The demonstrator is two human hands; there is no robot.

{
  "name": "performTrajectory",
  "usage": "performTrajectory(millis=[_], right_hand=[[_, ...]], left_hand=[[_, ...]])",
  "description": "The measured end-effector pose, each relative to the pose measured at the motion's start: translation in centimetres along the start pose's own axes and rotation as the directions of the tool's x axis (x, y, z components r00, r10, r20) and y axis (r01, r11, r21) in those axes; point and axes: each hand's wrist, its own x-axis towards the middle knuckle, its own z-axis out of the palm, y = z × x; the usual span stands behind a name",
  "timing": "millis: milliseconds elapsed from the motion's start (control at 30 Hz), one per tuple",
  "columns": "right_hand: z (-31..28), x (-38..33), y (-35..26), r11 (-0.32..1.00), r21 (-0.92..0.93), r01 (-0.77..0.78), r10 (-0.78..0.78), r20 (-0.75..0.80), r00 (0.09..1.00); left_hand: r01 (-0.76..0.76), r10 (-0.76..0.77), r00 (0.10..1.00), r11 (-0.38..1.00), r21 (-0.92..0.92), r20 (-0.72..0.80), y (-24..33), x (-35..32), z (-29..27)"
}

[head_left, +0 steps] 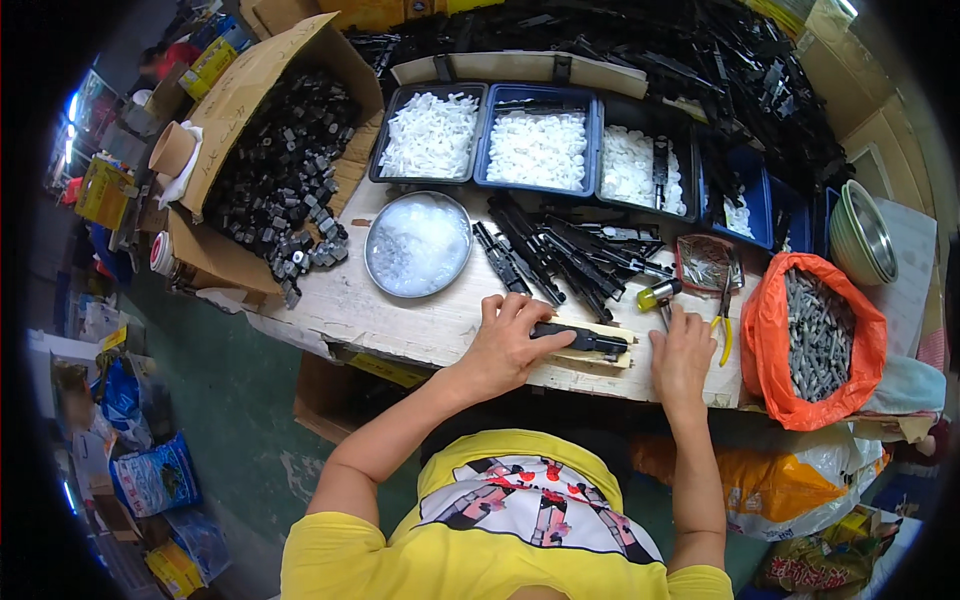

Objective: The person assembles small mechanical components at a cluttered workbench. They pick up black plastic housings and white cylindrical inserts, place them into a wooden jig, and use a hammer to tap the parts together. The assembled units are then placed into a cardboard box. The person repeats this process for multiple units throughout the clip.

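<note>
A: Quick, what're the containers holding?

B: Back row: black tray (423,181), blue tray (533,190) & dark tray (641,209) are all holding small white pcs. Metal dish (414,295) is carrying whitish, see-through stuff, contents unclear. Cardboard box (255,85) on the L is spilling small black parts onto the table (345,305); orange bag (765,345) on the R is holding grey pcs.

A: And the hands?

B: L hand (508,345) is pinching the black part (592,340), thumb over it, on a pale wooden block (600,357) nr the front edge. R hand (683,355) is curling by the hammer (657,294); can't tell if it's gripping.

A: Anything in the way?

B: Long black pcs (570,255) are lying just behind the block; pliers (722,335) are sitting between R hand & bag.

A: Room?

B: Bare tabletop's showing L of L hand, below the dish; the front edge is running close to the block.
</note>
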Motion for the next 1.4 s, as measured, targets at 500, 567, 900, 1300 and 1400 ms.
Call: performTrajectory(millis=[500,567,900,1300,1400], right_hand=[[-8.0,-2.2,-3.3,0.866,0.446,0.224,-0.196,-0.107,0.975],[-7.2,-2.5,-3.6,0.909,0.348,0.228,-0.239,-0.012,0.971],[-5.3,-2.6,-4.2,0.953,0.160,0.257,-0.295,0.296,0.909],[-5.1,0.3,-6.7,0.866,0.392,0.311,-0.338,-0.001,0.941],[-4.6,1.5,-7.0,0.932,0.248,0.263,-0.328,0.272,0.905]], left_hand=[[-0.188,0.147,0.970,0.960,0.210,0.196,0.0,0.6,-0.9],[-0.196,0.156,0.969,0.956,0.219,0.190,0.1,0.7,-0.9],[-0.171,0.141,0.974,0.970,0.172,0.175,0.1,0.9,-0.7],[0.169,-0.175,0.984,0.970,-0.176,-0.016,0.4,1.1,-0.6],[0.218,-0.236,0.970,0.948,-0.230,-0.052,0.7,0.4,0.0]])
